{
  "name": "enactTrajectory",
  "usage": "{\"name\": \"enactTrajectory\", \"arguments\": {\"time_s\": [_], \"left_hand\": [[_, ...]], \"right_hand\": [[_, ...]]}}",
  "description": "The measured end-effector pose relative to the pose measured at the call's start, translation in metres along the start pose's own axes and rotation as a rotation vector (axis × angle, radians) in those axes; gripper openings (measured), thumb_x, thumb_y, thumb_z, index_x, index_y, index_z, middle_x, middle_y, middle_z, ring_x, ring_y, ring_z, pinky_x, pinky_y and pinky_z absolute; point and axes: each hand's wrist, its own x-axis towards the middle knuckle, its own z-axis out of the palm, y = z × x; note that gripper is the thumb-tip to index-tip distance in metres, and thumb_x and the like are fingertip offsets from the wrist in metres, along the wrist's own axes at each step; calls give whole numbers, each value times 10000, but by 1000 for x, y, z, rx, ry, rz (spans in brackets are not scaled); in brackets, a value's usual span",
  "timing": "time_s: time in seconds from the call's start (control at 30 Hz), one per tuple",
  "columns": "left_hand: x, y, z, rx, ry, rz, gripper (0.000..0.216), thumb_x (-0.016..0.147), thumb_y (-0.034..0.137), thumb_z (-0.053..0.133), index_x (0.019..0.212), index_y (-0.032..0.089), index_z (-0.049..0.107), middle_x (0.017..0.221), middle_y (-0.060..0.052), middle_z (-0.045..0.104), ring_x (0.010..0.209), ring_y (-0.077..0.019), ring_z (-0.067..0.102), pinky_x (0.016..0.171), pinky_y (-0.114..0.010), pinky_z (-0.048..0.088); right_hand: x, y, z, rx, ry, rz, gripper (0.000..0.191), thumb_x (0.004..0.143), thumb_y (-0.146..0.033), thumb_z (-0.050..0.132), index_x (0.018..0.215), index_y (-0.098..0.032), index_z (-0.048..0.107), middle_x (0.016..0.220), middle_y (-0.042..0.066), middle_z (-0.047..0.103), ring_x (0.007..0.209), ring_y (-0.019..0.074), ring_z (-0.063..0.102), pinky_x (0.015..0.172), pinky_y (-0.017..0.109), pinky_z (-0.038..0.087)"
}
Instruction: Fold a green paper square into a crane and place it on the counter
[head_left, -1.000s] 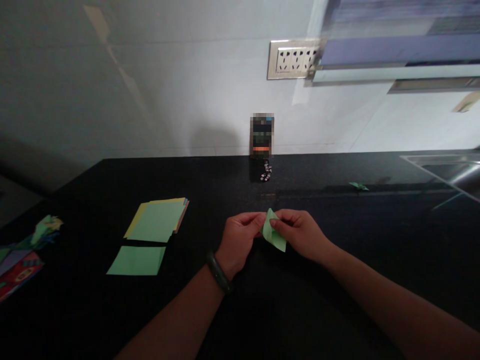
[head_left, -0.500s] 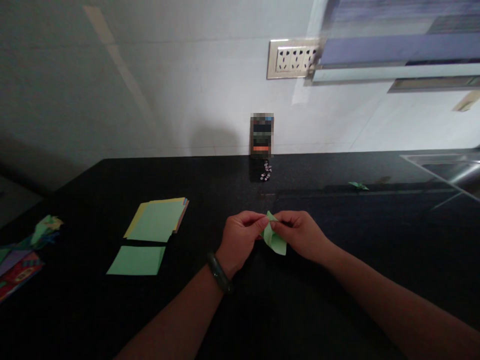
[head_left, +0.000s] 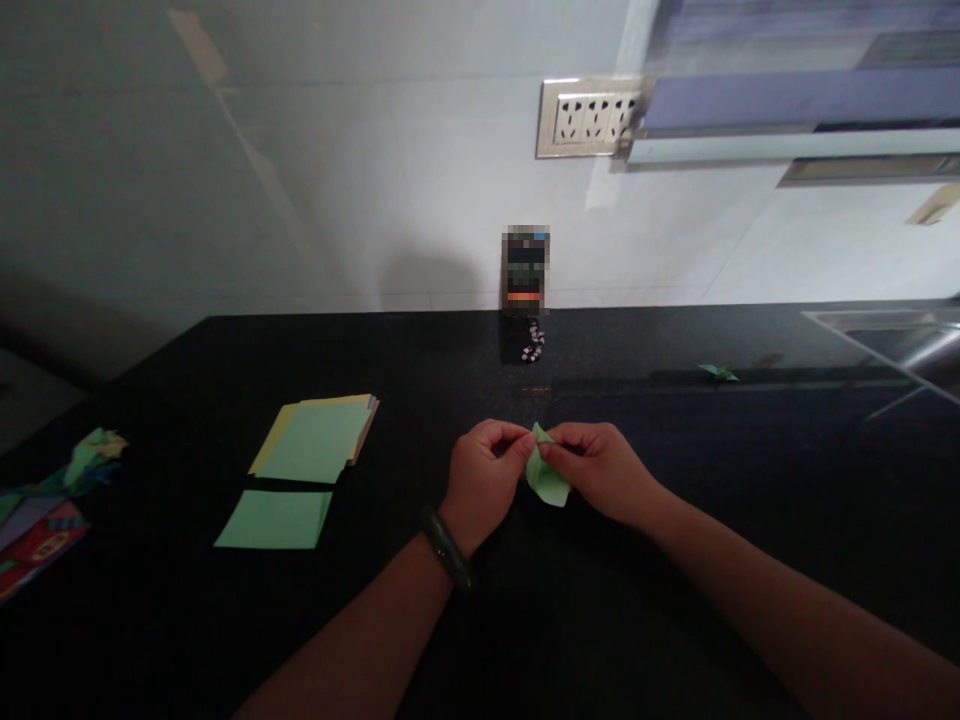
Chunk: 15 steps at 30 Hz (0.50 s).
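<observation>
We find 1 partly folded green paper (head_left: 549, 484) over the dark counter (head_left: 427, 365). The left hand (head_left: 484, 480) pinches its upper left edge between thumb and fingers; the right hand (head_left: 604, 465), fingers curled closed, pinches its right side. We judge the step as shaping 1 fold; the next move calls for aligned, steady fingertips. Leftward, we note 1 paper stack (head_left: 319, 440) near 1 green sheet (head_left: 270, 520).

On the counter (head_left: 420, 370), 1 sheet (head_left: 271, 520) lies before the paper stack (head_left: 319, 442), left of the left hand (head_left: 484, 478).
</observation>
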Motion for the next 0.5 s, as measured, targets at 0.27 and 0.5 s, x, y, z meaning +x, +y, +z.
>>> {"name": "enactTrajectory", "arguments": {"time_s": [0.27, 0.5], "left_hand": [[0, 1, 0, 88, 15, 45, 136, 731, 263, 584, 710, 137, 631, 717, -45, 603, 656, -146, 550, 591, -262, 444], [0, 2, 4, -291, -59, -158, 185, 736, 310, 588, 728, 131, 632, 635, -6, 588, 563, -99, 509, 548, -229, 431]], "right_hand": [[2, 3, 1, 41, 11, 12, 171, 747, -304, 531, 709, -146, 584, 588, -11, 541, 463, 75, 459, 432, 200, 379], [3, 5, 0, -113, 103, -74, 188, 777, -301, 510, 698, -156, 600, 583, -4, 559, 494, 91, 488, 453, 203, 395]]}}
